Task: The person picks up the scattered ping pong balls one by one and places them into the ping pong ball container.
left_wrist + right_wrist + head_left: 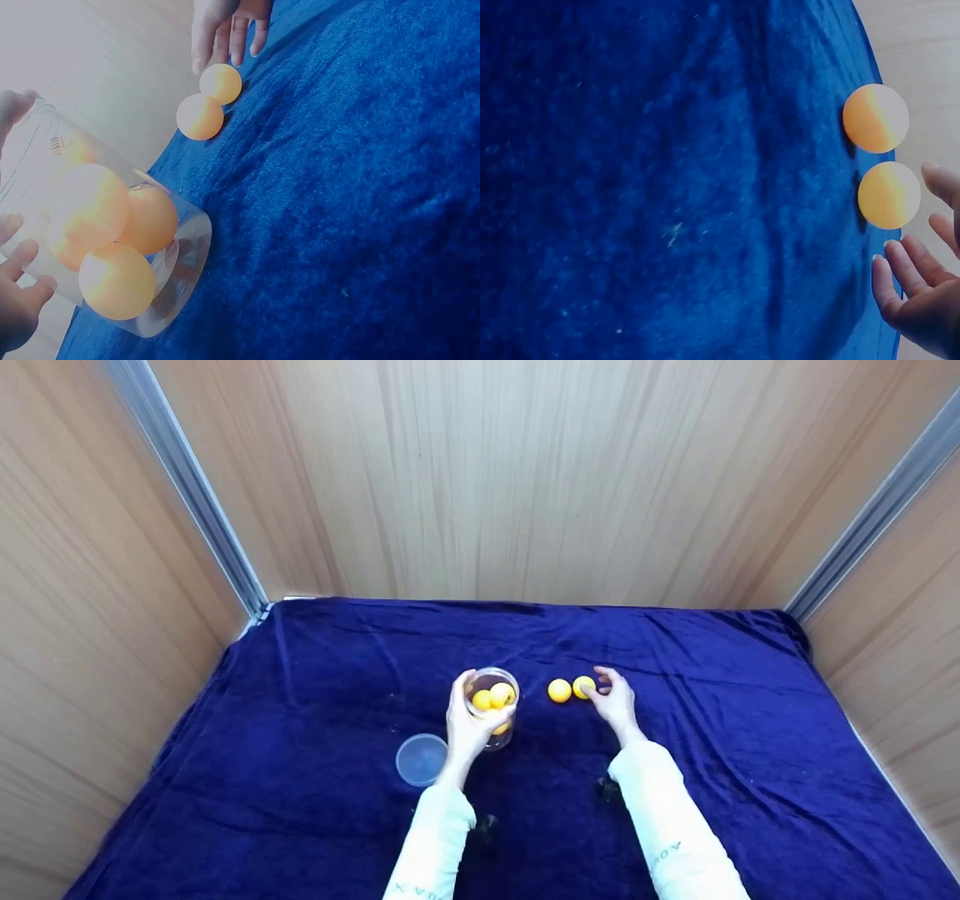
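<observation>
My left hand (465, 726) grips a clear plastic jar (196, 244), fingers and thumb around its side. Several orange ping-pong balls (118, 283) lie inside, seen through the wall and the uncovered mouth. Right of the jar, two more ping-pong balls sit side by side on the cloth: a nearer-to-jar ball (559, 691) and an outer ball (583, 687). Right beside the outer one is my right hand (616, 706), thumb and fingers spread apart; the right wrist view shows nothing between them.
A round translucent lid (421, 760) lies on the cloth left of the jar, close by my left wrist. Wrinkled dark blue cloth (300, 825) covers the table. Wood-grain panels (525, 487) with metal corner posts (202, 495) enclose the back and both sides.
</observation>
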`<control>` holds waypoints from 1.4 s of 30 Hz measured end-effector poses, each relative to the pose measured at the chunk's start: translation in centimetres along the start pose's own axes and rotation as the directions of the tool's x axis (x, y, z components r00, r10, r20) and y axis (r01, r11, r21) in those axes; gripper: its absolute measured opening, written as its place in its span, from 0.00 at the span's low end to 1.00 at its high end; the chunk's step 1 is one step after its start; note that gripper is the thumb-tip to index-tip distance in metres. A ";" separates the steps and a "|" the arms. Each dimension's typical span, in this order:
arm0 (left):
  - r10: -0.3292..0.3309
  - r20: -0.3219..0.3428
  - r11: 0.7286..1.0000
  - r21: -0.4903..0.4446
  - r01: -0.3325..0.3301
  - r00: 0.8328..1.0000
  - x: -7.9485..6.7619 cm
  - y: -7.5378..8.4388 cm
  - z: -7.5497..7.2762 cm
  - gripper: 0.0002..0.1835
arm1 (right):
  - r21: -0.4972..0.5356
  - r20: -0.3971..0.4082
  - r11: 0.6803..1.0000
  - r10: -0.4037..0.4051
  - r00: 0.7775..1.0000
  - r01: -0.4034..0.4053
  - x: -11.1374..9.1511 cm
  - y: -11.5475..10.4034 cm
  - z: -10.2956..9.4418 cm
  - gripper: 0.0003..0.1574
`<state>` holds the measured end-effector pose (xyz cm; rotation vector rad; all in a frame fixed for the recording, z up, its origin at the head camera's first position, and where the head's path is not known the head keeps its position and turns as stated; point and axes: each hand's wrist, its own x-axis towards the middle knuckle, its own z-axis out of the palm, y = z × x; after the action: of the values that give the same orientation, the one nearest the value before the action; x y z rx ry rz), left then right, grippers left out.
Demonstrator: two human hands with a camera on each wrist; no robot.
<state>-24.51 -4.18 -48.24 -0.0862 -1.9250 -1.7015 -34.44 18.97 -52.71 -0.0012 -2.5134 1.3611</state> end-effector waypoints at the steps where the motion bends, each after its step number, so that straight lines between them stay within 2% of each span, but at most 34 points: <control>1: -0.003 0.002 1.000 -0.002 0.003 1.000 0.0 0.0 0.0 0.40 | 0.003 0.010 1.000 0.003 1.000 -0.003 -0.1 0.1 0.0 0.27; 5: -0.002 0.003 1.000 -0.006 0.002 1.000 0.0 0.0 -0.1 0.40 | 0.016 0.046 1.000 0.008 0.999 -0.008 -0.2 0.6 0.2 0.28; 7: 0.000 0.003 1.000 -0.013 0.000 1.000 0.0 0.1 -0.1 0.40 | 0.043 0.059 0.999 -0.019 0.998 0.017 -0.1 1.3 0.4 0.28; 9: 0.004 0.003 1.000 -0.019 -0.004 1.000 0.1 0.1 -0.1 0.40 | 0.088 0.048 0.994 -0.062 0.997 0.058 1.0 3.9 1.3 0.29; 10: 0.004 0.003 1.000 -0.021 -0.004 1.000 0.1 0.1 -0.1 0.40 | 0.097 0.057 0.994 -0.058 0.997 0.053 1.5 5.1 1.7 0.30; 14: -0.001 0.000 1.000 -0.015 0.001 1.000 0.1 0.1 -0.1 0.40 | 0.117 0.039 0.988 -0.102 0.994 0.097 4.4 11.6 4.3 0.33; 15: -0.001 -0.002 1.000 -0.006 0.001 1.000 0.1 0.1 -0.1 0.40 | 0.101 0.064 0.992 -0.081 0.995 0.075 4.6 11.9 4.4 0.34; 19: 0.000 -0.001 1.000 0.015 0.000 1.000 0.1 0.2 0.0 0.40 | 0.097 0.020 0.988 -0.122 0.992 0.119 5.4 14.1 5.4 0.31; 20: -0.001 0.000 1.000 0.015 0.001 1.000 0.2 0.1 0.0 0.40 | 0.113 0.023 0.985 -0.131 0.991 0.128 5.3 13.9 5.2 0.30; 22: -0.001 0.001 1.000 0.009 0.001 1.000 0.1 0.1 -0.1 0.40 | 0.099 0.027 0.990 -0.100 0.995 0.097 4.3 11.6 4.4 0.30; 24: 0.000 0.001 1.000 0.001 0.000 1.000 0.1 0.1 -0.1 0.40 | 0.085 0.033 0.993 -0.084 0.996 0.081 2.9 8.5 3.4 0.29; 27: 0.001 0.001 1.000 0.000 -0.001 1.000 0.1 0.0 -0.1 0.40 | 0.013 0.070 1.000 0.015 0.997 -0.016 0.8 3.4 1.5 0.29; 29: 0.002 0.000 1.000 0.004 -0.002 1.000 0.1 0.0 0.0 0.40 | -0.005 0.069 1.000 0.014 0.998 -0.013 0.1 1.8 0.8 0.28; 31: 0.003 0.000 1.000 0.008 -0.003 1.000 0.1 0.0 0.0 0.40 | -0.013 0.071 1.000 0.012 0.997 -0.011 -0.2 1.1 0.5 0.28; 42: -0.010 -0.001 1.000 -0.017 0.010 1.000 0.1 0.2 -0.1 0.40 | 0.000 0.032 1.000 0.001 0.999 -0.001 -0.7 1.1 -0.5 0.27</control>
<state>-24.48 -4.23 -48.00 -0.0818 -1.9137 -1.7242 -33.77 19.94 -53.55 0.0194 -2.5395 1.3727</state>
